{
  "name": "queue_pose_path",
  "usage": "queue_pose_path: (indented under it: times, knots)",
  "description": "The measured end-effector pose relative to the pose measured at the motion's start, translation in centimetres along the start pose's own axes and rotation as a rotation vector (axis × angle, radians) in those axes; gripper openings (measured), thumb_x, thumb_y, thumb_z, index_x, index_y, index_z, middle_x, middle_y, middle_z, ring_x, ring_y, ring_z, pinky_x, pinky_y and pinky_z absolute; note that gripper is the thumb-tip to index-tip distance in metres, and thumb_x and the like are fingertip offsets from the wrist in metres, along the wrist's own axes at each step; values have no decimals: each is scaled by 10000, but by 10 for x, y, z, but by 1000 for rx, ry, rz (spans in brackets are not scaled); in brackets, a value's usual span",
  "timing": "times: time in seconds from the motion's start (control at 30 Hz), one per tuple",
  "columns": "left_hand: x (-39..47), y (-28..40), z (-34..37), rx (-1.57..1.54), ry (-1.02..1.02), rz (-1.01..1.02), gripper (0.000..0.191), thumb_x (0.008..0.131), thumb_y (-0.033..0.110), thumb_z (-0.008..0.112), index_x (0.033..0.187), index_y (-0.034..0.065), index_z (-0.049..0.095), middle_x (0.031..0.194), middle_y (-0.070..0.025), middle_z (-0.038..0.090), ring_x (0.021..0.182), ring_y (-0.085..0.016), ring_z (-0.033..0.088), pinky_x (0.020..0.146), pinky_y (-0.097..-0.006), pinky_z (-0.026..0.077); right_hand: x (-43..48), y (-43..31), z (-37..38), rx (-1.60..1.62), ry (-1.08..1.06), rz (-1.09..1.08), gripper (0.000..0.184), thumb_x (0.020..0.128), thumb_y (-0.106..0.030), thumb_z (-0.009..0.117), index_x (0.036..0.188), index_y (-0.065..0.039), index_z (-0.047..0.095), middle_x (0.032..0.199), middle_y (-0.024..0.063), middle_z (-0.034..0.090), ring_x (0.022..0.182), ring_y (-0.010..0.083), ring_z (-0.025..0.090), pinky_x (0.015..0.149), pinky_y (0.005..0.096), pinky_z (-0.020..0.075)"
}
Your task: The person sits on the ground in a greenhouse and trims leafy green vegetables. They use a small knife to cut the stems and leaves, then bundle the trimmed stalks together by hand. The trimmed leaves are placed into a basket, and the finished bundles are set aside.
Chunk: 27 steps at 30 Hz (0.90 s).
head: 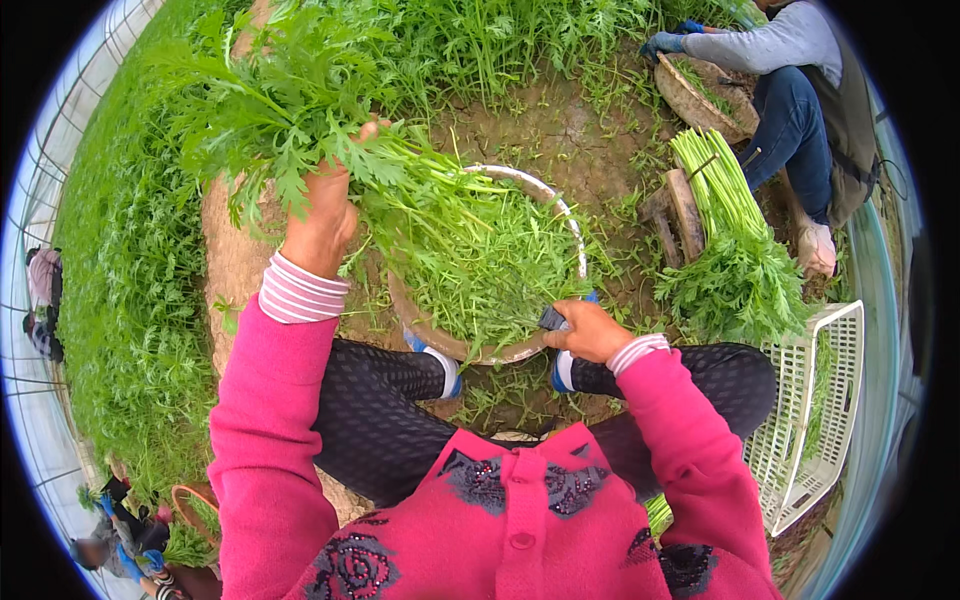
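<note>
My left hand is closed around a big bunch of leafy greens with deeply cut leaves. It holds them up at the far left of the basin, and the pale stems slant right over it. In front of me a round basin with a whitish rim stands between my feet, heaped with loose leaves and stems. By the basin's near right rim, my right hand grips a small dark tool. Most of that tool is hidden, so its exact kind is unclear.
To the right, bundled greens lie against a wooden stand, near a white slatted plastic crate. Beyond, a gloved person sits by a basket. Standing greens grow at left and ahead. Other people work at far left.
</note>
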State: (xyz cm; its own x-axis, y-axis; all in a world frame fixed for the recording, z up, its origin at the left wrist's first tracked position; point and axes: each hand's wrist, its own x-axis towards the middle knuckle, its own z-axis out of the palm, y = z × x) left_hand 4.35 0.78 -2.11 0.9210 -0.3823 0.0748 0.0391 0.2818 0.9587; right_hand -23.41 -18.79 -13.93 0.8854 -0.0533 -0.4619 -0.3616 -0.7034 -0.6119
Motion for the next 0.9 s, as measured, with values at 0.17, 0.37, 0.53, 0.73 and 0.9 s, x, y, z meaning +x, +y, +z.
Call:
queue_pose_path:
  times: [0.17, 0.37, 0.53, 0.73, 0.9]
  knots:
    - [-8, -3, 6, 36, -24, 88, 394, 762, 29, 740, 1126, 47, 591, 1016, -115, 668, 933, -254, 649, 839, -395, 534, -21, -58, -42, 760, 218, -133, 308, 949, -319, 506, 861, -24, 519, 669, 42, 565, 521, 104, 549, 489, 271, 436]
    - [-19, -14, 12, -9, -81, 5, 319, 809, 104, 721, 1103, 58, 605, 1050, -50, 636, 940, -193, 602, 892, -361, 476, 33, -99, -29, 871, 318, -310, 394, 983, -420, 428, 850, -56, 501, 662, 16, 550, 513, 84, 517, 467, 234, 411]
    - [-17, -24, 4, -114, 52, 8, 294, 816, 68, 702, 1093, 44, 606, 996, -69, 659, 897, -210, 640, 840, -358, 526, 44, -67, -2, 791, 309, -270, 413, 983, -438, 424, 866, -50, 503, 639, 30, 542, 504, 103, 526, 468, 246, 421]
    - [-1, -4, -13, -174, -63, 5, 270, 869, 80, 636, 1133, 78, 581, 1080, -63, 633, 997, -199, 591, 896, -373, 487, 32, 1, 35, 517, 242, 222, 404, 964, -396, 447, 864, -23, 564, 604, 76, 563, 484, 157, 562, 503, 305, 458]
    - [-2, -7, -8, -314, 55, 105, 201, 862, 114, 656, 1057, 86, 619, 1015, -50, 657, 922, -202, 618, 844, -354, 514, 4, -13, 18, 790, 603, 80, 352, 954, -355, 466, 834, -32, 533, 594, 60, 555, 466, 133, 544, 443, 286, 434]
